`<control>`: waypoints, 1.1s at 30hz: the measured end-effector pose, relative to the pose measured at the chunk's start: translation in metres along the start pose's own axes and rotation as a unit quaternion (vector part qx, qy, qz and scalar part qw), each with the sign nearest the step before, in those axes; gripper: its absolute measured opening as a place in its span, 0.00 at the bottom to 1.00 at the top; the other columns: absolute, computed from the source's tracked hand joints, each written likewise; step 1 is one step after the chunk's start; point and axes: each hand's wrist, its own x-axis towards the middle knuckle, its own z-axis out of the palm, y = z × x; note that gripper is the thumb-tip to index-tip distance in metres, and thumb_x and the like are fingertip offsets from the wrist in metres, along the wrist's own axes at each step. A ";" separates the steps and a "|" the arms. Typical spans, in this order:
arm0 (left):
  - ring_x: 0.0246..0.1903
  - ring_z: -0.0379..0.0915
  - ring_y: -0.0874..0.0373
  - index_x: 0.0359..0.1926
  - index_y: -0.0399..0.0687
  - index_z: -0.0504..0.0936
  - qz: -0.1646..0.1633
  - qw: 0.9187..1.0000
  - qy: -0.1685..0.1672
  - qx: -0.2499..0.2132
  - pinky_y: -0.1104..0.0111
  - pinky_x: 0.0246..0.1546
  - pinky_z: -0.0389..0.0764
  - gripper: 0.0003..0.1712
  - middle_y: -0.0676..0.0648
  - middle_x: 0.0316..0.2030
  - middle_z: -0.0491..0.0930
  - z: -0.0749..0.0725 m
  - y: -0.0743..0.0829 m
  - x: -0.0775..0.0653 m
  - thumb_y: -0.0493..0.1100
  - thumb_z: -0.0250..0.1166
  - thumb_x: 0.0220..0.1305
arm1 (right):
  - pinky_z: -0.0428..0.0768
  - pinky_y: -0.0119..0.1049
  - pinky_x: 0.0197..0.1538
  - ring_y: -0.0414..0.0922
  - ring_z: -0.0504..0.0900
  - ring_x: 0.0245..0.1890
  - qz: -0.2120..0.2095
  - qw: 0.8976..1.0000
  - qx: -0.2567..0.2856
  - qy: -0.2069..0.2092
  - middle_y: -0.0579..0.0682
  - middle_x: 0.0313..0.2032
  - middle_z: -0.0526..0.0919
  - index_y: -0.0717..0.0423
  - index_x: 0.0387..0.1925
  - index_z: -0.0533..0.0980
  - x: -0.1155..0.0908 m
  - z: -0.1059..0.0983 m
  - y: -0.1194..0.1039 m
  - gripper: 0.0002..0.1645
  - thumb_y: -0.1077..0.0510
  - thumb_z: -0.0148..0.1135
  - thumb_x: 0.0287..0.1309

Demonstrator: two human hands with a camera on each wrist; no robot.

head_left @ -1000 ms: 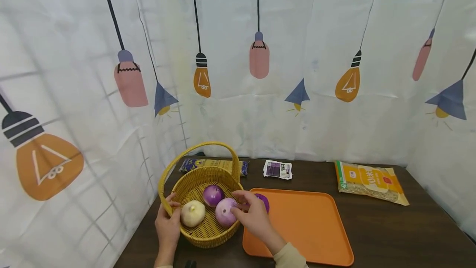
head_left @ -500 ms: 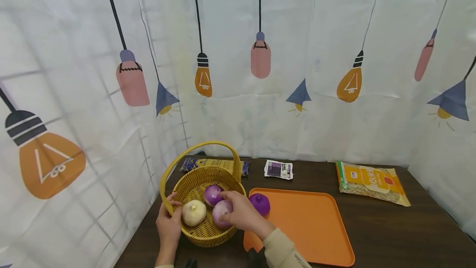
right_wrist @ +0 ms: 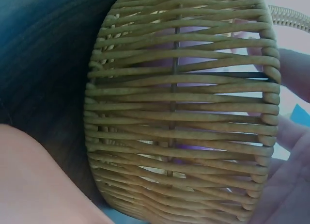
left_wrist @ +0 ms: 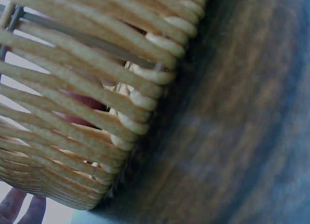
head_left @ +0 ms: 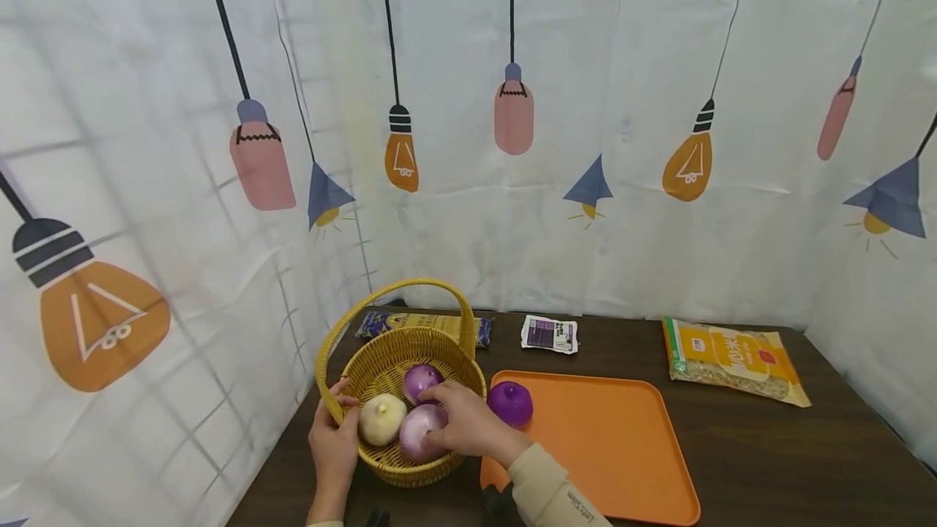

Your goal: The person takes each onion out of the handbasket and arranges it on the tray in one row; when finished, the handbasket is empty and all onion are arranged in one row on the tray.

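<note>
While the left hand (head_left: 335, 437) grips the yellow woven basket (head_left: 410, 474) at its left rim, beside the foot of the tall arched handle, the right hand (head_left: 468, 425) reaches in over the opposite rim. Its fingers and thumb curl around the pale purple, round onion (head_left: 420, 435), which lies inside the basket, toward its near side. From the right palm the onion sits directly to the left, so the right hand is plainly the nearer one. Being almost a ball, it shows no marked long axis; whether it touches the basket floor cannot be told from these views.

Just left of it, very close, is the cream-white, squat onion (head_left: 383, 420) with a short tip; behind it is the darker purple, glossy onion (head_left: 422, 381), near the right fingertips. Outside, just beyond the right rim, a deep purple, knobbed, onion-like vegetable (head_left: 510, 403) sits at the far left corner of the flat orange tray (head_left: 607, 446) on the dark brown wooden bench (head_left: 622, 352).
</note>
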 end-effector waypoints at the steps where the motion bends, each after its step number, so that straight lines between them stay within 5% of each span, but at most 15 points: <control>1: 0.55 0.71 0.52 0.40 0.34 0.81 0.002 1.000 0.002 -0.001 0.87 0.47 0.61 0.08 0.47 0.55 0.80 0.000 0.000 0.000 0.28 0.59 0.59 | 0.74 0.35 0.55 0.41 0.74 0.56 -0.004 1.000 -0.005 -0.005 0.44 0.54 0.79 0.50 0.56 0.78 0.001 0.001 0.000 0.34 0.50 0.76 0.44; 20: 0.52 0.71 0.53 0.46 0.37 0.81 -0.005 1.000 0.001 -0.005 0.87 0.46 0.63 0.13 0.42 0.51 0.80 0.001 0.001 0.000 0.28 0.59 0.60 | 0.75 0.29 0.47 0.33 0.78 0.45 -0.015 0.995 -0.032 -0.097 0.37 0.48 0.82 0.47 0.57 0.77 0.013 0.009 -0.003 0.36 0.44 0.77 0.44; 26: 0.52 0.71 0.53 0.44 0.36 0.81 -0.001 1.000 0.003 -0.001 0.87 0.46 0.62 0.12 0.44 0.52 0.80 0.001 0.000 -0.001 0.28 0.59 0.59 | 0.75 0.29 0.48 0.33 0.76 0.45 -0.018 0.996 -0.044 -0.081 0.40 0.47 0.79 0.49 0.55 0.78 0.012 0.010 0.000 0.37 0.41 0.77 0.42; 33: 0.51 0.72 0.56 0.46 0.38 0.81 -0.001 1.000 0.004 0.001 0.87 0.46 0.62 0.14 0.41 0.51 0.80 0.001 0.001 0.000 0.28 0.59 0.59 | 0.75 0.31 0.49 0.35 0.73 0.47 -0.004 0.999 0.014 -0.037 0.42 0.47 0.76 0.51 0.57 0.75 0.010 0.007 0.002 0.42 0.41 0.78 0.40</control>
